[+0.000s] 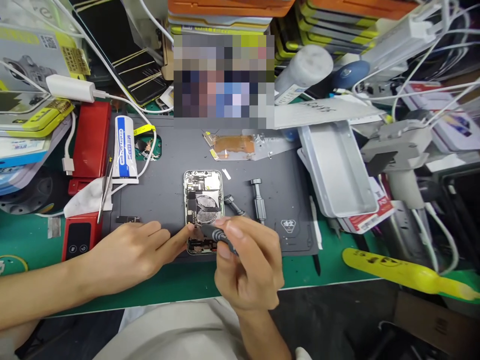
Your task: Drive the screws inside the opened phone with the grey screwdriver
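Note:
An opened smartphone [204,200] lies on the dark grey mat [157,200], its inner parts and a round coil bare. My left hand [138,250] steadies its lower left edge with a stretched fingertip, the other fingers curled in. Pinched between the thumb and fingers of my right hand [249,260] is a dark screwdriver [221,236], slanted over the lower part of the phone. Its tip is too small to make out. Two more grey screwdrivers, a longer one [258,200] and a shorter one [233,205], lie right of the phone.
Tweezers [105,190] and a white-and-blue tube [124,147] lie left, by a red device [80,235]. A pale tray [339,170] and a yellow tool [393,270] are at right. Stacked boxes [221,20] and a bottle [305,72] stand behind. White cables cross both sides.

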`<state>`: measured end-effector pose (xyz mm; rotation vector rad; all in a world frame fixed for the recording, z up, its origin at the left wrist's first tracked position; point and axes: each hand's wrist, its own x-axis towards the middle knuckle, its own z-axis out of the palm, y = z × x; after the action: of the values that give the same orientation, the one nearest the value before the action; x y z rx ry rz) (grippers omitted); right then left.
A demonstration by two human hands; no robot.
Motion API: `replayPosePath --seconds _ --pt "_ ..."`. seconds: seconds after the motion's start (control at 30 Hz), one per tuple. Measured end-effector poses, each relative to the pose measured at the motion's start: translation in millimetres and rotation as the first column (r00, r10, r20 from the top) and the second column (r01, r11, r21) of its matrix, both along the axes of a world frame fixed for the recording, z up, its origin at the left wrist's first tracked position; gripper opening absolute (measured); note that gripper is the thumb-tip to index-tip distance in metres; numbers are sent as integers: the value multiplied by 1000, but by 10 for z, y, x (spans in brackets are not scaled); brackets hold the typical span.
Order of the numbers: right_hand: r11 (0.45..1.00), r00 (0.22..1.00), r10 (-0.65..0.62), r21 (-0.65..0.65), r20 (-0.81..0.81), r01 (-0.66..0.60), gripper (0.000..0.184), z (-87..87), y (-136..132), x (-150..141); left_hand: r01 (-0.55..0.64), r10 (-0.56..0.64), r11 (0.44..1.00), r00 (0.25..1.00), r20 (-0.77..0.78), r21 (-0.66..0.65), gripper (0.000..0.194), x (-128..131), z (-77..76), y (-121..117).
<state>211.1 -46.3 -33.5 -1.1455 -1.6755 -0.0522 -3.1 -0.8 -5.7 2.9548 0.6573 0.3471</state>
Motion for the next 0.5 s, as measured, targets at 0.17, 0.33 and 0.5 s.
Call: replayPosePath --seconds 0.17,0.33,0.5 --pt "1000 1000 11 5 10 -11 55 -4 -37 33 -4 4 1000 1000 -6 -20 32 22 36 10" --pt "999 999 -31 14 39 30 56 16 -32 24 -9 9 1000 1000 13 -26 29 29 38 14" --pt "999 999 -30 17 13 30 57 5 -3 4 -13 12 1000 1000 -13 -20 31 18 26 4"
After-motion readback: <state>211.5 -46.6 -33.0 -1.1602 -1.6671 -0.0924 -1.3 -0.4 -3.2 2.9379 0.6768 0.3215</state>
